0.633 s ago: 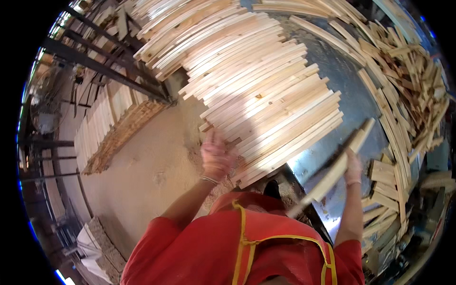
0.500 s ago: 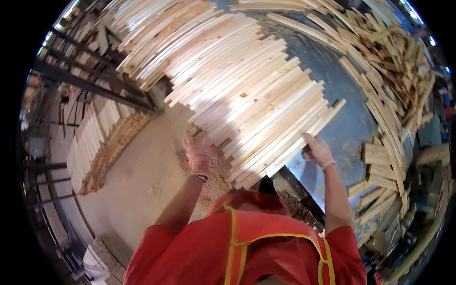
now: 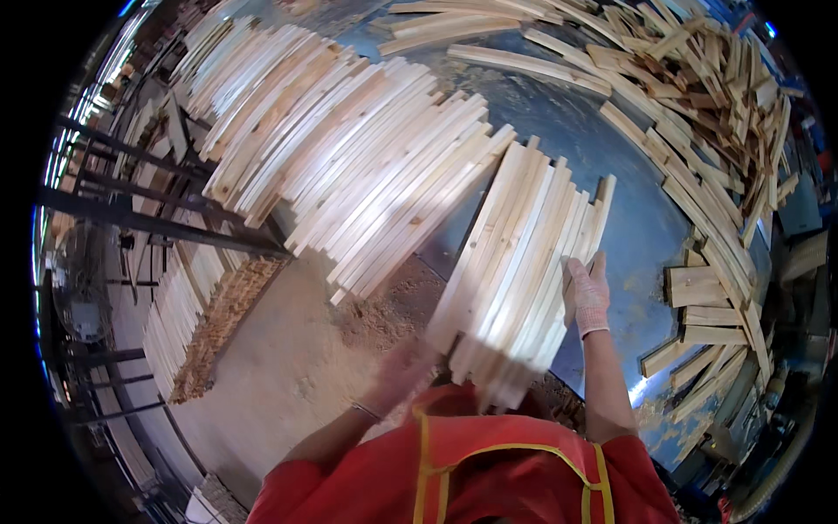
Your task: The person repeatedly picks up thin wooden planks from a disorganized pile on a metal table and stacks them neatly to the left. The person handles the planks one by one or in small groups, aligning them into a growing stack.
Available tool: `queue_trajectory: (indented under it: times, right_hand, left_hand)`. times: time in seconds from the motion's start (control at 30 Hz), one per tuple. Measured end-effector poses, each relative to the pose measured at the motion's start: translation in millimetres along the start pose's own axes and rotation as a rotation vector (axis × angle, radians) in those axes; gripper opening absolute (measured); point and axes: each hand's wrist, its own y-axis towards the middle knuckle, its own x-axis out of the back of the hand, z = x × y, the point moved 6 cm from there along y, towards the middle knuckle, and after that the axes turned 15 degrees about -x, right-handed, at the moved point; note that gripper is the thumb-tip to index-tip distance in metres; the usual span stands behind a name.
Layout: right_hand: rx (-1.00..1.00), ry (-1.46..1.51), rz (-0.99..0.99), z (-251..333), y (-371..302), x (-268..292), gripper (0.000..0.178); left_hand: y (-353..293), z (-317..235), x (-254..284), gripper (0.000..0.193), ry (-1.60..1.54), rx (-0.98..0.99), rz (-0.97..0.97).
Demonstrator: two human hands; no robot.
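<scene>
A group of pale wooden strips point(image 3: 511, 253), lying side by side, stands apart from a longer row of like strips point(image 3: 393, 162) at its left. At the group's right edge my right hand point(image 3: 591, 301), in a pale knitted glove, grips the outermost strips, thumb on the near side. My left hand point(image 3: 408, 362) is against the lower left edge of the same group. Motion smears its fingers, so their grip does not show. The near ends of the strips reach close to my red apron and are blurred.
A blue-grey metal table point(image 3: 628, 227) lies under the strips. Scrap wood point(image 3: 716, 96) is heaped at the far right, with short blocks point(image 3: 711, 314) below it. Sawdust point(image 3: 384, 314) covers the surface at left. Dark metal bars point(image 3: 157, 223) and a stack of boards point(image 3: 214, 323) stand further left.
A group of strips has parted from the row and turned steeper, leaving a wedge-shaped gap. My left hand has moved right and nearer to me; my right hand stays at the right edge.
</scene>
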Motion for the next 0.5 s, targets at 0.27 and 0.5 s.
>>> queue_trajectory:
  times: [0.27,0.5]
  right_hand:
    - [-0.065,-0.784,0.143,21.2,23.7,39.6,0.078]
    - [-0.279,-0.264,0.289,4.3,17.8,41.9,0.06]
  left_hand:
    - [200.1,-88.4,-60.3,0.099,0.871,-0.115,0.142]
    - [211.2,-136.6,-119.8,0.101,0.604,-0.092,0.125]
